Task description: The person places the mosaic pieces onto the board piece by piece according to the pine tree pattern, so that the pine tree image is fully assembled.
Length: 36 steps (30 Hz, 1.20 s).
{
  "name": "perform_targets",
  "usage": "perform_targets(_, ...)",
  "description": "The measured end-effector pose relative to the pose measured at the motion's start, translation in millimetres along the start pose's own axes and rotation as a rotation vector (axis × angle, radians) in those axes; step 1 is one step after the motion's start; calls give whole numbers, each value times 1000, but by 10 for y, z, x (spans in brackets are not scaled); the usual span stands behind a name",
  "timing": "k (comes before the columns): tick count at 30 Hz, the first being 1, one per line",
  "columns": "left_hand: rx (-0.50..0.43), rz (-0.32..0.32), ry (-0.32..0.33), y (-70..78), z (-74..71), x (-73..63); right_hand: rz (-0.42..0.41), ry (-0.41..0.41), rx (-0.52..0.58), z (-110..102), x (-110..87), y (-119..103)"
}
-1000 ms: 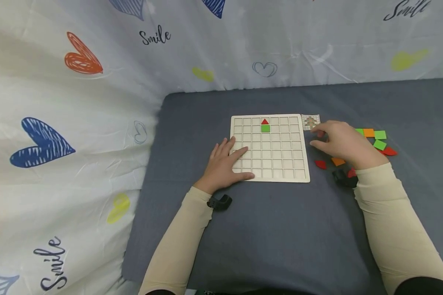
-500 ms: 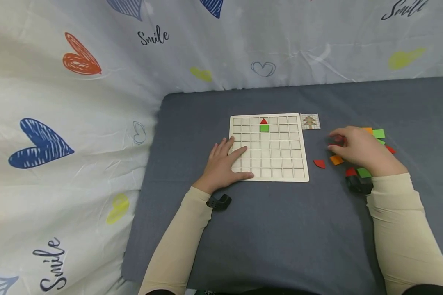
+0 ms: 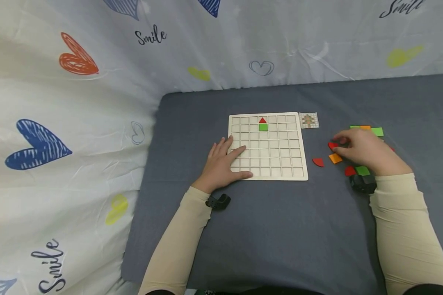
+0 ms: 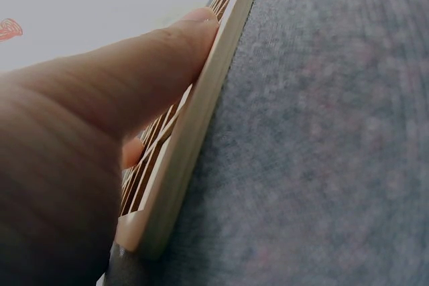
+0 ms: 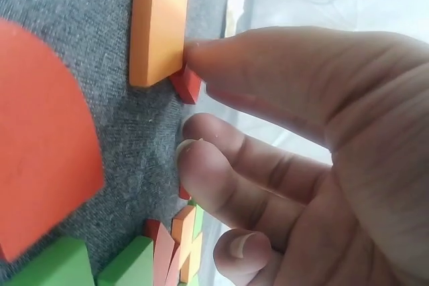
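A pale wooden grid board lies flat on the dark grey cloth. My left hand rests spread on its left side, its thumb over the near edge. A red triangle and a green square sit in the board's top rows. To the right of the board, my right hand pinches a small red block between thumb and forefinger, its other fingers loosely bent. The thumb tip is close to an orange block in the right wrist view. Fingers hide part of the red block.
A small pattern card lies against the board's upper right corner. Loose pieces surround the right hand, including a red quarter-round, a green block and another green block. A patterned curtain stands behind the table.
My right hand has drawn back right from beside the card to the loose pieces, and its thumb and forefinger have come to the small red block. The left hand stays on the board.
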<state>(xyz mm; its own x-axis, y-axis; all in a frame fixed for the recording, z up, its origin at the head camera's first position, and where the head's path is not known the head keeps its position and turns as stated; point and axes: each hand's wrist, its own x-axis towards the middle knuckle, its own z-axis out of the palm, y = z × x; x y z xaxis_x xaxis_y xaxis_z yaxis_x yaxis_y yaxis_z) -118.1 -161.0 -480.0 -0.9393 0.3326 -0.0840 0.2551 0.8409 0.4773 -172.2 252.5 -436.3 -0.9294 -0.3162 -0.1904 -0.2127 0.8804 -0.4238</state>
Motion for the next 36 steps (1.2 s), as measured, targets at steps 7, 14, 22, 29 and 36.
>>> perform_targets(7,-3,1,1,14,-5,-2,16,-2,9,55,23,0)
perform_targets(14,4,3,-1,-5,15,-4,32,2,13,96,41,-35)
perform_targets(22,14,8,1,-14,20,3,57,57,3,138,40,-79)
perform_targets(29,15,12,0,-11,18,14,35,21,-26,112,14,-103)
perform_targets(36,25,15,2,-7,15,10,6,12,-40,101,18,-112)
